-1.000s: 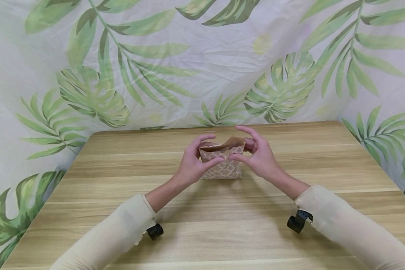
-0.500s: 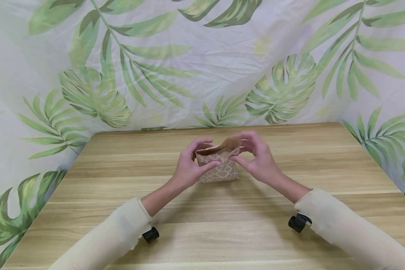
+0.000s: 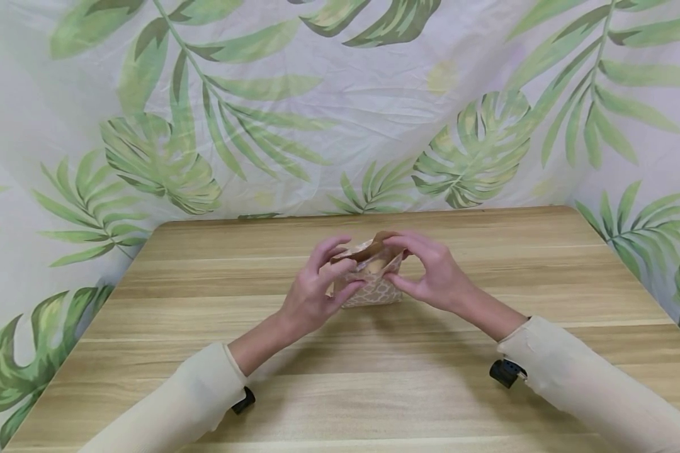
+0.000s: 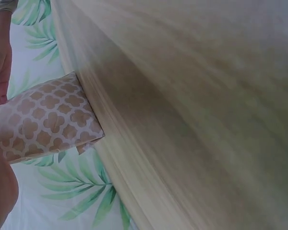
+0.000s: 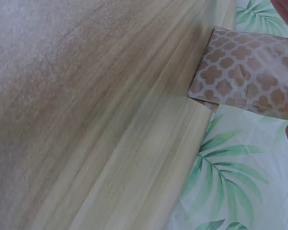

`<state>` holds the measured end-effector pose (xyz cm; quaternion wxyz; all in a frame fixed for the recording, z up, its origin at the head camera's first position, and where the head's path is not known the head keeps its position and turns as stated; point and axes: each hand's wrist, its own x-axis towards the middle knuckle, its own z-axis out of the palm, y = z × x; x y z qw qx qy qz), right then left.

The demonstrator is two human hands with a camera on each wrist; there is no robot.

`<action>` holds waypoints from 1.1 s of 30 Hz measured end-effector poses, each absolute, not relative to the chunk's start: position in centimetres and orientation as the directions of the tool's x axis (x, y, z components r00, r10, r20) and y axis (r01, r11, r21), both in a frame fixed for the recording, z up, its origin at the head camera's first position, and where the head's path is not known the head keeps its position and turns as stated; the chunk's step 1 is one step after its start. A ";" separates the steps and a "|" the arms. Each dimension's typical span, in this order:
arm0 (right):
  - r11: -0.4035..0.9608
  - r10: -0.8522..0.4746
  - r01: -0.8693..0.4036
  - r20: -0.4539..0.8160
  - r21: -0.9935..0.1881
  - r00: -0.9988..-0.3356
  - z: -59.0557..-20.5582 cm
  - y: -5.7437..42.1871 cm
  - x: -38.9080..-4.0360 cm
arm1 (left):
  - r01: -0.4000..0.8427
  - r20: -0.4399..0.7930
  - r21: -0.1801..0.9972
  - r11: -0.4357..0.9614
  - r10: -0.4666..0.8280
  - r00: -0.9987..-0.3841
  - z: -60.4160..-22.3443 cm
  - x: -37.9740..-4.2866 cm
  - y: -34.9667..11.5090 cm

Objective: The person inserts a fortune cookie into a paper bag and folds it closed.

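A small brown paper bag (image 3: 381, 293) with a white lattice print stands upright on the table, its mouth spread. My left hand (image 3: 308, 297) holds its left side, thumb on the front face and index finger bent at the rim. Opposite, my right hand (image 3: 439, 277) pinches the top right edge, thumb in front and fingers behind. A pale tan patch shows in the mouth; I cannot tell what it is. In the left wrist view, the printed face of the paper bag (image 4: 50, 117) rises from the tabletop. The right wrist view shows the paper bag (image 5: 249, 72) between both hands.
The wood-grain table (image 3: 340, 402) reaches back to a leaf-printed cloth (image 3: 340, 100) hanging behind it and at both sides. A black wrist camera (image 3: 505, 372) hangs under the right sleeve, another black camera (image 3: 243, 400) under the left.
My left hand has shifted slightly down and left, its index finger now bent at the bag's rim. The right fingers have come down onto the top edge. The bag's mouth has changed shape.
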<state>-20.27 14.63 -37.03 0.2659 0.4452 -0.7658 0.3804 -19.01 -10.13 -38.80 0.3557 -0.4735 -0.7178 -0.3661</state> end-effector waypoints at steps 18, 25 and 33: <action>0.336 -0.534 -0.903 0.737 -0.266 -0.415 -37.2 14.9 -20.5 | 0.907 0.757 0.209 0.365 0.527 -0.386 -38.1 -18.7 -10.7; 0.329 -0.574 -0.905 0.704 -0.269 -0.417 -36.9 15.0 -20.4 | 0.903 0.735 0.210 0.374 0.548 -0.398 -38.0 -18.8 -10.6; 0.301 -0.536 -0.902 0.728 -0.309 -0.428 -37.2 14.9 -20.3 | 0.915 0.761 0.248 0.319 0.520 -0.388 -38.0 -19.1 -10.4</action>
